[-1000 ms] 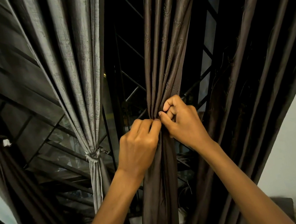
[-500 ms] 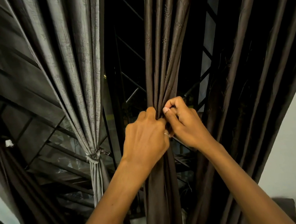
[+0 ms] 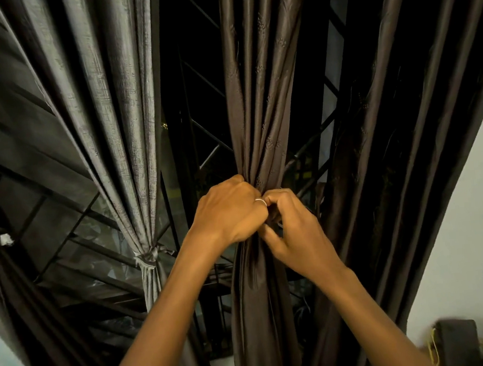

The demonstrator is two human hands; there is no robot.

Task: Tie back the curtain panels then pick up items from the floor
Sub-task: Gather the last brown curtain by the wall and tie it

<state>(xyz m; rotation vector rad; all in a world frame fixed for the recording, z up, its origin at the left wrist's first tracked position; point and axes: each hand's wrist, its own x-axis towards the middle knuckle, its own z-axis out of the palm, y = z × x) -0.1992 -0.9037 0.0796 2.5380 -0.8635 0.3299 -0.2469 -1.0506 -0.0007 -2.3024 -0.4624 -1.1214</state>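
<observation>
A brown curtain panel (image 3: 258,97) hangs in the middle, gathered into a tight bunch at hand height. My left hand (image 3: 231,210), a ring on one finger, grips the gathered folds from the left. My right hand (image 3: 296,230) has its fingers curled against the same bunch from the right, pinching fabric or a tie that the fingers hide. A grey curtain panel (image 3: 113,112) to the left is cinched by a knotted tie (image 3: 149,256). The floor is out of sight.
A dark window grille (image 3: 200,145) stands behind the curtains. More brown curtain (image 3: 408,135) hangs at the right, against a white wall (image 3: 480,202). Another dark panel (image 3: 13,296) hangs at far left. A dark object with a yellow cord (image 3: 456,339) sits at bottom right.
My left hand has climbed up and over the bunch, tightening its hold. My right hand has dropped a little lower against the fabric. The gathered folds look narrower.
</observation>
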